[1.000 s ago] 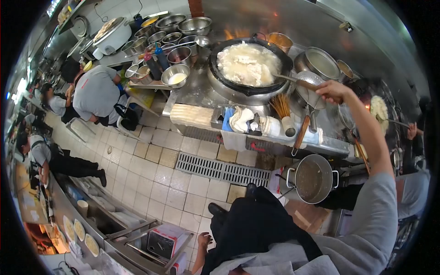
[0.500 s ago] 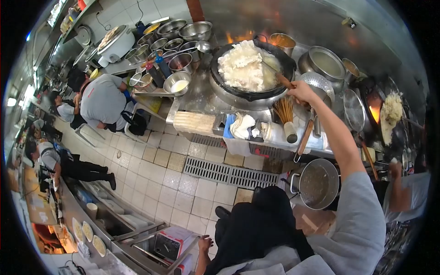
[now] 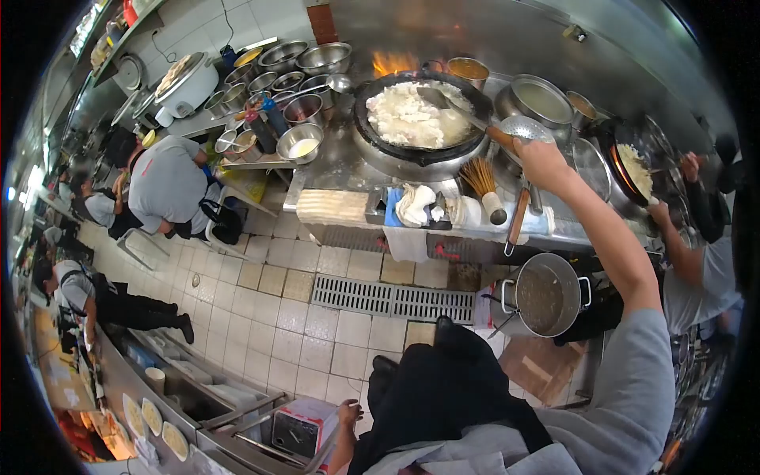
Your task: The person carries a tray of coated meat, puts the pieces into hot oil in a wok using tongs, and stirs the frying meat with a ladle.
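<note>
My right hand is closed round the wooden handle of a metal spatula. The spatula's blade is over the far right part of a large black wok, at the edge of the white food. Flames rise behind the wok. My left hand hangs low beside my dark apron, its fingers loosely curled and apart, with nothing in them. A bamboo brush and a wooden-handled strainer lie between the wok and the counter's front edge.
Metal bowls crowd the left of the stove. A large pot stands below the counter at right. A co-worker's arm reaches to another wok. Other people are at left. White towels lie on the front ledge.
My right hand and the spatula have shifted, and the blade now shows above the food. The co-worker's wok at right has tilted and moved. My left hand stays low.
</note>
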